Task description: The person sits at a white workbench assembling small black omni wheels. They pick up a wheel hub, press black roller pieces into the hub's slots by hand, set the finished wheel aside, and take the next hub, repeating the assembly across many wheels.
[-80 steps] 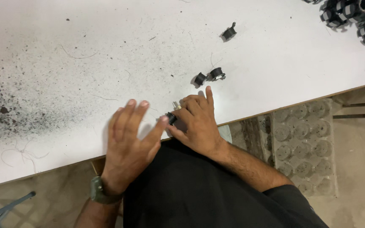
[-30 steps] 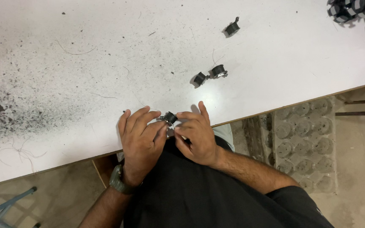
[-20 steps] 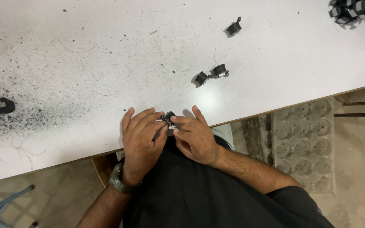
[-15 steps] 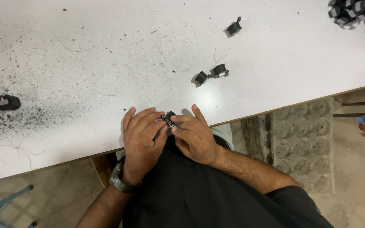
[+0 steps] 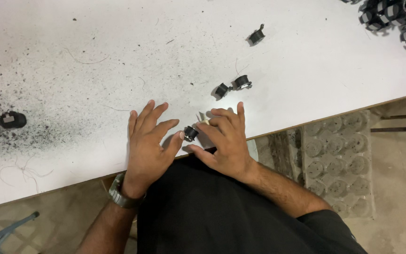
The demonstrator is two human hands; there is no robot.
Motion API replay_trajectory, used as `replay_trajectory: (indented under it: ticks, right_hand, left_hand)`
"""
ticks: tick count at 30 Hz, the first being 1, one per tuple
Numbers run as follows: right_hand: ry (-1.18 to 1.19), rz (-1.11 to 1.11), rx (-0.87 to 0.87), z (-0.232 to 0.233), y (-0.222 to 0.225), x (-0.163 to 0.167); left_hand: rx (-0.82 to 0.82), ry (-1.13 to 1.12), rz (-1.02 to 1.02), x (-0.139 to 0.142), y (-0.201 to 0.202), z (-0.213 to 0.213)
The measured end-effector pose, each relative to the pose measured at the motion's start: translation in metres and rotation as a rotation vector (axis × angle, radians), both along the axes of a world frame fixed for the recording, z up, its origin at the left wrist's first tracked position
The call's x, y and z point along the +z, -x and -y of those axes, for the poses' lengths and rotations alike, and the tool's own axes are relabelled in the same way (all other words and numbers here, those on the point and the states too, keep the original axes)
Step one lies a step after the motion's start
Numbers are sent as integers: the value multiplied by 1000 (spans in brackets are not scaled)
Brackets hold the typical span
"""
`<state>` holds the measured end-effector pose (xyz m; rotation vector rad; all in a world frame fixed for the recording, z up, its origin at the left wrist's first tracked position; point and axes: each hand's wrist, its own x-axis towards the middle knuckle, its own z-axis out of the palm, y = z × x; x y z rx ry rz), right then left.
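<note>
- While your left hand [image 5: 147, 143] lies flat and open, fingers spread, its thumb touches the small black part [image 5: 190, 133] at the table [image 5: 95, 56] edge.
- Your right hand [image 5: 224, 136] arches loosely open beside it, gripping nothing.
- Farther off lie two similar parts [image 5: 233, 86].

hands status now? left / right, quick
Left hand: open, fingers spread flat on the white table, thumb tip against the small black cylindrical part.
Right hand: loosely curled beside that part; grip cannot be told.
</note>
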<state>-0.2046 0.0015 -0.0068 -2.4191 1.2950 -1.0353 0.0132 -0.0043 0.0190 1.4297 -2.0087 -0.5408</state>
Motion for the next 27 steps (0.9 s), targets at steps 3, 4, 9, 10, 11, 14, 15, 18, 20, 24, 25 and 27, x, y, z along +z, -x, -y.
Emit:
replay_trajectory:
  ticks: [3, 4, 9, 10, 11, 14, 15, 18, 20, 24, 25, 27]
  right_hand:
    - [-15, -55, -1, 4, -4, 5]
    - [-11, -62, -1, 5, -4, 6]
    - [-19, -52, -7, 6, -2, 2]
    - [-18, -51, -8, 7, -2, 1]
    - [-19, -50, -9, 7, -2, 1]
    - [-14, -43, -13, 8, -2, -1]
    - [-26, -49, -3, 7, -3, -1]
    - [-46, -75, 37, 7, -2, 1]
    - [-42, -93, 86, 8, -1, 3]
    - [-38, -103, 76, 11, 1, 7]
    - [-46, -97, 72, 11, 2, 8]
    - [-61, -93, 63, 10, 3, 9]
  left_hand:
    - [-34, -18, -35, 4, 5, 6]
    - [-46, -4, -22, 6, 6, 6]
    - [-51, 166, 106, 6, 3, -3]
    - [-51, 196, 118, 4, 2, -4]
    - [-50, 225, 130, 3, 0, -6]
    - [-85, 295, 217, 0, -1, -10]
    - [-109, 344, 244, 0, 0, -11]
    - [-166, 422, 265, 2, 4, -11]
    - [-173, 375, 210, 5, 6, -9]
    - [-32, 16, 6, 14, 4, -3]
    - [-38, -49, -70, 16, 1, -3]
    - [-41, -165, -148, 18, -1, -3]
